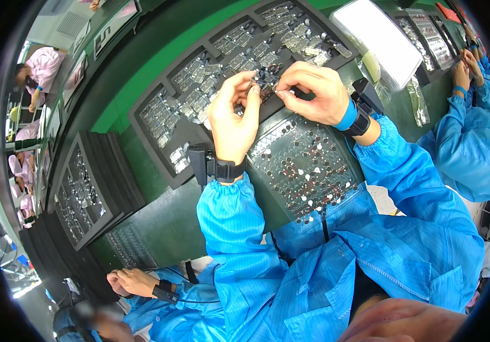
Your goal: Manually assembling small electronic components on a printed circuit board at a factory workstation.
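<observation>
My left hand (235,117) is closed, thumb and fingertips pinching a small dark and silver electronic part (265,81). Just beside it, my right hand (318,94) pinches with thumb and forefinger at the part's right side; what lies between those fingertips is too small to make out. Both hands hover over the near edge of a black foam tray (172,171), whose cut-out compartments hold many small silver electronic parts (191,74). Below my hands lies a clear plastic tray (259,165) with many small round pieces (307,171), some showing thin red wires.
A white sheet-like panel (377,43) lies right of the foam tray, near a clear plastic bag (418,102). Stacked black foam trays (114,171) stand at the left on the green table (171,219). Co-workers' hands work at the lower left (136,282) and far right (466,71).
</observation>
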Available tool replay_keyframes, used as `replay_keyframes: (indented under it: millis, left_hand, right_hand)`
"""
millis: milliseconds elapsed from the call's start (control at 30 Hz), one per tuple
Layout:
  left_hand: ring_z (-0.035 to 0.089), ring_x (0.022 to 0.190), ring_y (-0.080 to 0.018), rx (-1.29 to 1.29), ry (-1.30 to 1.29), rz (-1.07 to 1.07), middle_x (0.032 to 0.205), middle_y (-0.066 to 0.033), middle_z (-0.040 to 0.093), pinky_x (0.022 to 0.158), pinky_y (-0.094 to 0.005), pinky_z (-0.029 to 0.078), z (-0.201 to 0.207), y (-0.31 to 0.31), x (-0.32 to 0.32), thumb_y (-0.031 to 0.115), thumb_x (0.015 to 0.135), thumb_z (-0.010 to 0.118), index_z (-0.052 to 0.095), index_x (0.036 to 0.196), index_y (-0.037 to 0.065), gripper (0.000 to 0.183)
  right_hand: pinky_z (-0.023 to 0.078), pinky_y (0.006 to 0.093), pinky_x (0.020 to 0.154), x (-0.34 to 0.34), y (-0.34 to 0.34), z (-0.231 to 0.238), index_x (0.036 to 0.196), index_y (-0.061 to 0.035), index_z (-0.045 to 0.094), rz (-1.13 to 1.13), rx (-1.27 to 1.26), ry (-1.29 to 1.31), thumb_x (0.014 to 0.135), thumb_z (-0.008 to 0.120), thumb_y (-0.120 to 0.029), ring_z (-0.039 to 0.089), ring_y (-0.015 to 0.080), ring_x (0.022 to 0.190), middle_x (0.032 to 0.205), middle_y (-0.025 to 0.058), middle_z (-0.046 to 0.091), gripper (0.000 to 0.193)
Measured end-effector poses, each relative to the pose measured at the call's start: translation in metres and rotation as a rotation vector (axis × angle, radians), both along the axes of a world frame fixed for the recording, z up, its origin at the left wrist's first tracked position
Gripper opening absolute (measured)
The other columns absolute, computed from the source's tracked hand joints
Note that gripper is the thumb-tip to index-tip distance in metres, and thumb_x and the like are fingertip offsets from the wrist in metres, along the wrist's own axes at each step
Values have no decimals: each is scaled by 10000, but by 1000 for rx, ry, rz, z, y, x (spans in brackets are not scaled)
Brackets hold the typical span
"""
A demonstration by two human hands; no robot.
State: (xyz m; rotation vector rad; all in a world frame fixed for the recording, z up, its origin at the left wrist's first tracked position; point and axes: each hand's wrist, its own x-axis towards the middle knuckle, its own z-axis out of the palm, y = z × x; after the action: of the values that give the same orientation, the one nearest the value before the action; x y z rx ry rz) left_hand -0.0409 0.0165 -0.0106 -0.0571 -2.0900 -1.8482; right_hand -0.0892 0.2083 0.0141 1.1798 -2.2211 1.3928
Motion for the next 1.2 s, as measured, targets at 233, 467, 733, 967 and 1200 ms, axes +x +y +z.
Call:
replay_keyframes:
  millis: [233, 467, 733, 967, 1200]
  left_hand:
    - [597, 652, -109, -214, 102, 6, 864, -53, 695, 606, -261, 480, 7, -2, 2, -14, 875, 664, 697, 1020, 30, 155]
    - [572, 606, -141, -389, 137, -66, 795, -58, 651, 563, -276, 457, 15, 1, 6, 18, 852, 676, 703, 938, 32, 91]
    - [554, 599, -135, -382, 127, -65, 772, -50, 632, 556, -278, 440, 16, 1, 6, 45, 843, 725, 694, 910, 35, 75]
    - [554, 600, -133, -388, 145, -72, 760, -45, 629, 551, -275, 434, 15, 1, 5, 47, 840, 727, 683, 887, 39, 65]
    - [571, 613, -143, -375, 169, -93, 774, -58, 643, 555, -285, 442, 11, -1, 3, 50, 836, 733, 687, 888, 36, 71]
  right_hand:
    - [564, 339, 677, -1, 0, -1, 900, -34, 679, -4, 1, 7, 818, 728, -33, 691, 258, 778, 879, 84, 681, 95]
    - [572, 344, 683, -5, 0, -8, 909, -43, 695, 4, 0, 54, 824, 736, -52, 699, 259, 796, 903, 83, 691, 95]
    - [577, 348, 682, -7, 0, -12, 919, -50, 706, 24, 15, 101, 829, 736, -75, 703, 267, 793, 903, 85, 696, 98]
    - [571, 351, 668, -5, 0, -11, 916, -54, 696, 41, 46, 20, 833, 728, -89, 696, 264, 770, 890, 77, 690, 96]
    - [569, 351, 663, -5, -2, -12, 906, -53, 688, 34, 35, 42, 828, 723, -90, 692, 266, 758, 870, 76, 684, 92]
